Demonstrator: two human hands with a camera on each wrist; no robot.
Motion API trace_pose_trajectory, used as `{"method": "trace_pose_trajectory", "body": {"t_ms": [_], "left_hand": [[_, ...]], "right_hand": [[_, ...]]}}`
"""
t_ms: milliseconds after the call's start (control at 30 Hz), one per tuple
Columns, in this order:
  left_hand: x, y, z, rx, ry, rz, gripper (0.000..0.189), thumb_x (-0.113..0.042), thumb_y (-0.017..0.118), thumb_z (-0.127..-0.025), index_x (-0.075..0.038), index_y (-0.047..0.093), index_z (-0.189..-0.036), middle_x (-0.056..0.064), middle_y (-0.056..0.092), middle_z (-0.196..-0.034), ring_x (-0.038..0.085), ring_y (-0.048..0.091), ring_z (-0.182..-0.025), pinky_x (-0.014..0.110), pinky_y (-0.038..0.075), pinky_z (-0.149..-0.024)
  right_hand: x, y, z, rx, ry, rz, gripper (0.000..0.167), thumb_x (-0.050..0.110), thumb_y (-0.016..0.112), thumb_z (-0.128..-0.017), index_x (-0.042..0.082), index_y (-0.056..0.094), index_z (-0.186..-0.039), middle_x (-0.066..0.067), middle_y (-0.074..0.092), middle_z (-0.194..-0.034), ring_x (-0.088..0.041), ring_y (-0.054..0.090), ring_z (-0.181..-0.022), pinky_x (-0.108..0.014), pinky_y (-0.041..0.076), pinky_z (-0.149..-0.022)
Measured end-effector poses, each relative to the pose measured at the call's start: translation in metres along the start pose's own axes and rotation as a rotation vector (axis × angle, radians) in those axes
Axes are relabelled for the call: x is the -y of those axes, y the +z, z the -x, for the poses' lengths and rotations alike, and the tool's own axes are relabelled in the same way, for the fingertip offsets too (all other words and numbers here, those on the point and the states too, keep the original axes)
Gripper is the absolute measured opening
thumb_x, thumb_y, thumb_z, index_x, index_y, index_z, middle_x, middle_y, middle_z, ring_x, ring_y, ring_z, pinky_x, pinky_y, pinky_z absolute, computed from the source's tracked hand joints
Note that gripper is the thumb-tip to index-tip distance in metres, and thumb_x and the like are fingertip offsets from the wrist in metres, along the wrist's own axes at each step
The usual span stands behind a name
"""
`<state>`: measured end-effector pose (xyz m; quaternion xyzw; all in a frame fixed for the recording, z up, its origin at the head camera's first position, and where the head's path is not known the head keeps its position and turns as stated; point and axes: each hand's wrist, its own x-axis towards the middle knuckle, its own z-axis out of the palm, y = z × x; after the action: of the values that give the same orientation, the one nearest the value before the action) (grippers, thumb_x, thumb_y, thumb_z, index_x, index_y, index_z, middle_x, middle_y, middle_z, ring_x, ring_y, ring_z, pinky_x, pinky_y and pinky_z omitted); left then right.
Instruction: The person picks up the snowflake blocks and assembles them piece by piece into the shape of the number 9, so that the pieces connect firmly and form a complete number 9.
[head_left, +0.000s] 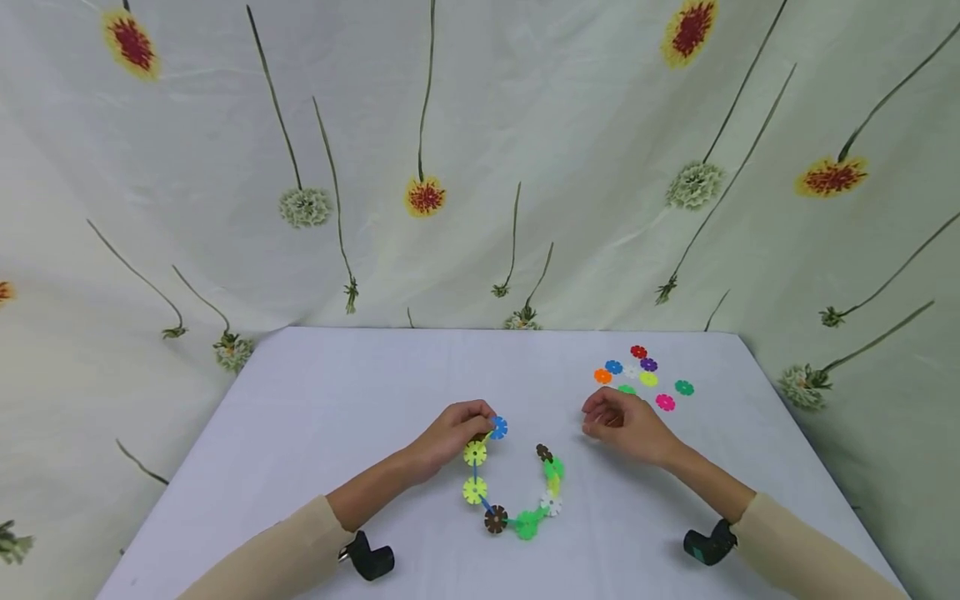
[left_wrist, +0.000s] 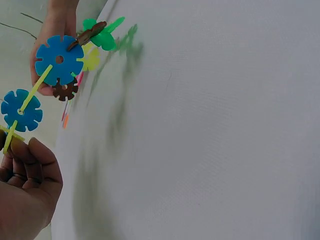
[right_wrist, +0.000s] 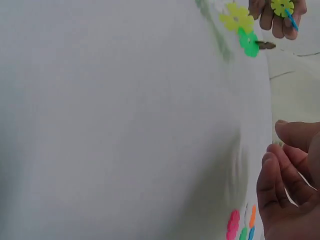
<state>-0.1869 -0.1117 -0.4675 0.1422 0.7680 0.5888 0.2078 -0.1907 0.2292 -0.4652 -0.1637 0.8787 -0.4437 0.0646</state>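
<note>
Left hand (head_left: 459, 429) first, from the head view: I've got the chain (head_left: 528, 525) pinched between thumb and fingers, right beside the blue disc (head_left: 501, 427) at its end. And look at that curve! It bends in a U towards me over the worktop (head_left: 360, 392), past two yellow discs (head_left: 470, 492), a brown disc (head_left: 491, 523), some green and a white disc (head_left: 552, 506), then back up to another brown one at the far tip. Across from it, my right hand (head_left: 630, 425) has nothing in its grasp, fingers loosely bent, just in front of the loose discs (head_left: 648, 380), red, purple, orange, pink and more.

Over to the left wrist: fingertips tight on a yellow piece (left_wrist: 11, 138), two blue discs just beyond it, one large and close, and my right hand behind them. Shadows fall across the worktop.

Now the right wrist: thumb apart from the fingers, palm bare. Up top, my left hand with a yellow disc at the fingers; down low, a pink disc (right_wrist: 232, 225) near my fingers, seen almost edge-on.
</note>
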Motion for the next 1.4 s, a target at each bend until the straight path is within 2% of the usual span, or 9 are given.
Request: {"method": "trace_pose_trajectory", "body": {"t_ms": [167, 300, 400, 733, 967, 1300, 1400], "left_hand": [[0.002, -0.004, 0.003, -0.008, -0.003, -0.008, 0.02, -0.02, 0.052, -0.108, -0.003, 0.064, -0.111, -0.002, 0.055, -0.09, 0.015, 0.052, -0.086, 0.024, 0.047, -0.079], [0.002, -0.006, 0.005, -0.009, -0.003, 0.002, 0.02, -0.02, 0.053, -0.108, -0.002, 0.063, -0.109, -0.002, 0.054, -0.089, 0.014, 0.051, -0.085, 0.024, 0.046, -0.079], [0.002, -0.006, 0.006, -0.009, 0.004, 0.002, 0.022, -0.021, 0.053, -0.108, -0.001, 0.062, -0.11, -0.002, 0.054, -0.089, 0.014, 0.051, -0.086, 0.023, 0.046, -0.079], [0.001, -0.005, 0.008, -0.004, -0.013, -0.003, 0.022, -0.019, 0.052, -0.108, 0.0, 0.063, -0.111, -0.001, 0.055, -0.09, 0.015, 0.051, -0.085, 0.023, 0.046, -0.077], [0.0, -0.004, 0.008, 0.001, -0.003, -0.013, 0.023, -0.019, 0.052, -0.108, 0.002, 0.063, -0.111, -0.002, 0.054, -0.089, 0.013, 0.051, -0.084, 0.023, 0.045, -0.076], [0.002, -0.004, 0.008, 0.001, -0.01, 0.005, 0.021, -0.018, 0.053, -0.108, -0.001, 0.064, -0.11, -0.002, 0.055, -0.09, 0.014, 0.052, -0.084, 0.023, 0.046, -0.076], [0.001, -0.004, 0.009, 0.005, -0.01, 0.008, 0.021, -0.018, 0.052, -0.108, -0.001, 0.064, -0.11, -0.002, 0.055, -0.09, 0.015, 0.052, -0.084, 0.023, 0.046, -0.077]], "right_hand": [[-0.011, -0.018, 0.007, -0.067, 0.059, 0.195, 0.032, 0.02, 0.084, -0.092, 0.01, 0.07, -0.119, -0.006, 0.072, -0.111, -0.018, 0.063, -0.098, -0.021, 0.055, -0.078], [-0.02, -0.026, 0.012, -0.097, 0.093, 0.332, 0.034, 0.022, 0.085, -0.091, 0.01, 0.072, -0.121, -0.008, 0.07, -0.114, -0.022, 0.061, -0.102, -0.028, 0.055, -0.081], [-0.025, -0.03, 0.016, -0.118, 0.114, 0.387, 0.036, 0.021, 0.084, -0.091, 0.007, 0.072, -0.121, -0.011, 0.068, -0.114, -0.023, 0.061, -0.101, -0.034, 0.057, -0.084], [-0.036, -0.03, 0.016, -0.099, 0.169, 0.405, 0.041, 0.017, 0.088, -0.087, 0.006, 0.068, -0.12, -0.012, 0.066, -0.112, -0.021, 0.062, -0.098, -0.039, 0.062, -0.085], [-0.038, -0.03, 0.014, -0.1, 0.155, 0.408, 0.037, 0.017, 0.086, -0.089, 0.006, 0.068, -0.119, -0.01, 0.066, -0.108, -0.021, 0.06, -0.094, -0.036, 0.059, -0.083], [-0.039, -0.03, 0.01, -0.091, 0.144, 0.397, 0.036, 0.015, 0.085, -0.09, 0.005, 0.065, -0.117, -0.011, 0.067, -0.109, -0.022, 0.062, -0.095, -0.032, 0.058, -0.081], [-0.04, -0.03, 0.009, -0.094, 0.101, 0.367, 0.031, 0.011, 0.081, -0.092, 0.005, 0.063, -0.115, -0.01, 0.069, -0.106, -0.021, 0.064, -0.095, -0.033, 0.059, -0.083]]}}
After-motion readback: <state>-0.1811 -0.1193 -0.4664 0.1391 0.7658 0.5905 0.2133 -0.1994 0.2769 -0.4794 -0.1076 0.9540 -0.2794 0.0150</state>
